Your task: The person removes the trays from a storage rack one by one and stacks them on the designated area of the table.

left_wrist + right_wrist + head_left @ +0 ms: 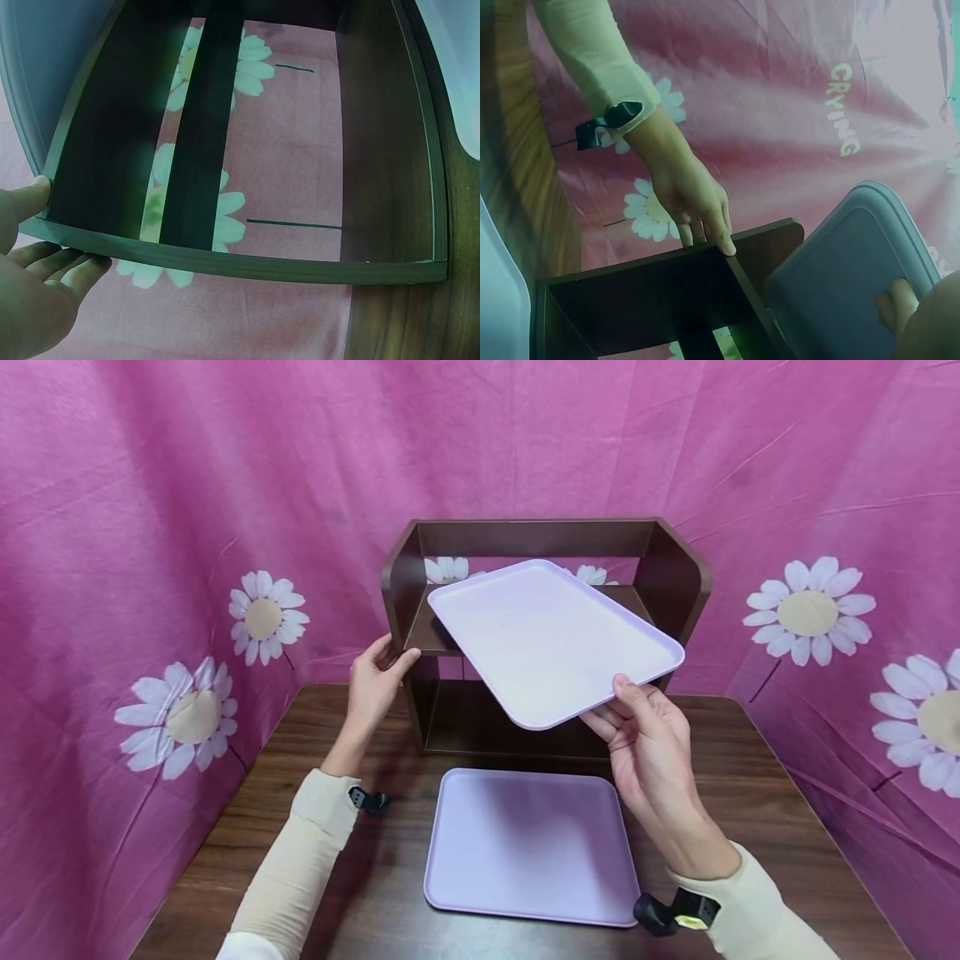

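Note:
A dark brown two-tier shelf (536, 537) stands on the table. My left hand (372, 687) grips its left side panel, thumb on the front edge near the middle board and fingers around the outside, as the left wrist view also shows. A light purple tray (555, 635) is tilted in the air before the upper tier. With my right hand (651, 735) I pinch the near right edge of this tray, thumb on top and fingers beneath. A second light purple tray (528, 847) lies flat on the table in front of the shelf.
The wooden table (720, 768) extends to both sides of the shelf. A pink cloth (337, 460) with white daisies hangs close behind and along the sides. The shelf's lower compartment (457, 718) lies below the raised tray.

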Motion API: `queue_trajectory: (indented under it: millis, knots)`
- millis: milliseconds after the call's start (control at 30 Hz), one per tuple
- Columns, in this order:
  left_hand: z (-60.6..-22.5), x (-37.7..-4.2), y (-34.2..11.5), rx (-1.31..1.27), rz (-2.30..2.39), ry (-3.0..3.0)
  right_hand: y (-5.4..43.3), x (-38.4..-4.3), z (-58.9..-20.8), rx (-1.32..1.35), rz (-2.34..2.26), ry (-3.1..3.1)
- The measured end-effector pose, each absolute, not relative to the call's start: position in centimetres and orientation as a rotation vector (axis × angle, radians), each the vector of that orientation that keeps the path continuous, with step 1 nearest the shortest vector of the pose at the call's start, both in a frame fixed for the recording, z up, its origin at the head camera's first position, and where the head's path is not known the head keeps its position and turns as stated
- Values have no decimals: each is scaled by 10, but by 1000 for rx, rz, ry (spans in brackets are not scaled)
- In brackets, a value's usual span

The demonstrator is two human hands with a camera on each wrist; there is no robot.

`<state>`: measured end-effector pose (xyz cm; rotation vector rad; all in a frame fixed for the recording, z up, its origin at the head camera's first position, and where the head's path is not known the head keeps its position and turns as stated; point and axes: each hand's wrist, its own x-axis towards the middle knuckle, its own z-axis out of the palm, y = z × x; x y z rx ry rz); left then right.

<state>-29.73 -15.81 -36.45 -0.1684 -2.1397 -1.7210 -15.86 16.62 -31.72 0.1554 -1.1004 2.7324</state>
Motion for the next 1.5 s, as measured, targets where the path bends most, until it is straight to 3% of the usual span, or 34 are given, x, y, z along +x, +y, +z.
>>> queue_trajectory:
  millis: [800, 1500]
  knots:
    - [-364, -297, -159, -185, -1730, -2129, 187, -154, -312, 299, 2676, -1078]
    - [-365, -298, -158, -174, -1770, -2102, 208, -153, -309, 242, 2687, -1135]
